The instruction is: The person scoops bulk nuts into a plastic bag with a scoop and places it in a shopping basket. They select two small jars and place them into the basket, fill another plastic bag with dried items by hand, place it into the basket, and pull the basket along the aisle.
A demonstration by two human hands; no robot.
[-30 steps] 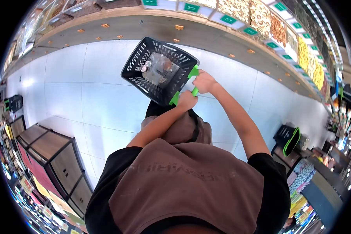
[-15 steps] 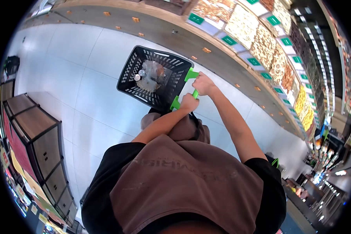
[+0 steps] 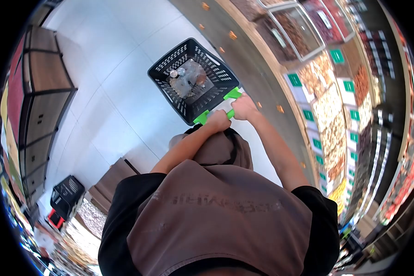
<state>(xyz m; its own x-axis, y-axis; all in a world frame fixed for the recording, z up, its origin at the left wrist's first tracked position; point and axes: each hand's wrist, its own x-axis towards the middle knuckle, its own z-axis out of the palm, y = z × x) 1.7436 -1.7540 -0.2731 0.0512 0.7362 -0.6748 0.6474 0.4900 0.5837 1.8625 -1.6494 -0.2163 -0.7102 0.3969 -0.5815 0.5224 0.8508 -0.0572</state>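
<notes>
A black perforated shopping basket (image 3: 201,102) on the floor side of my body has a green handle (image 3: 230,114) toward me. My left hand (image 3: 219,120) is wrapped round the handle's left part. Close beside it, my right hand (image 3: 244,107) grips the right part. Inside the basket lie clear plastic bags (image 3: 188,79) with contents I cannot make out. A small round whitish item (image 3: 173,73) sits by them. The basket's underside is hidden.
Bulk bins (image 3: 324,124) of dried goods with green labels line the right side, above a grey base panel (image 3: 244,50). Wooden cabinets (image 3: 43,71) stand at the left. Another black basket (image 3: 67,195) is at the lower left. Pale tiled floor (image 3: 101,46) lies between.
My view has turned relative to the aisle, and the bins now run more steeply along the right. The basket has swung slightly rightward and up in view. Both hands keep their hold on the handle.
</notes>
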